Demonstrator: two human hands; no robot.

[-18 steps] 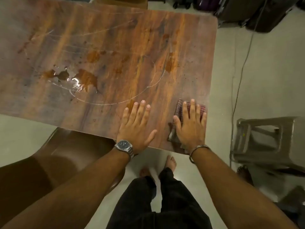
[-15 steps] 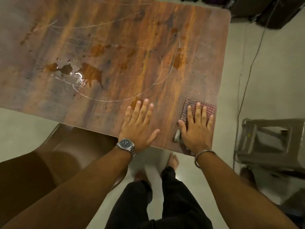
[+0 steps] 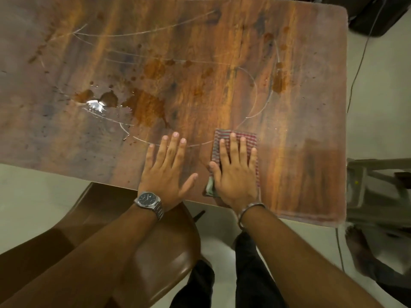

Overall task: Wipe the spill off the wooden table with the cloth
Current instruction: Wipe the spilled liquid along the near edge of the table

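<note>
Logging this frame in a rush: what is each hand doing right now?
Left hand: open, flat on the brown wooden table, holding nothing.
Right hand: open, pressed flat on the red striped cloth.

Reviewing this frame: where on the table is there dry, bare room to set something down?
The near right corner of the wooden table, right of the cloth under the right hand, looks dry. The near left edge, left of the left hand, has only specks. The middle is crowded with the spill and splatters.

Cloth on table, right of spill.
</note>
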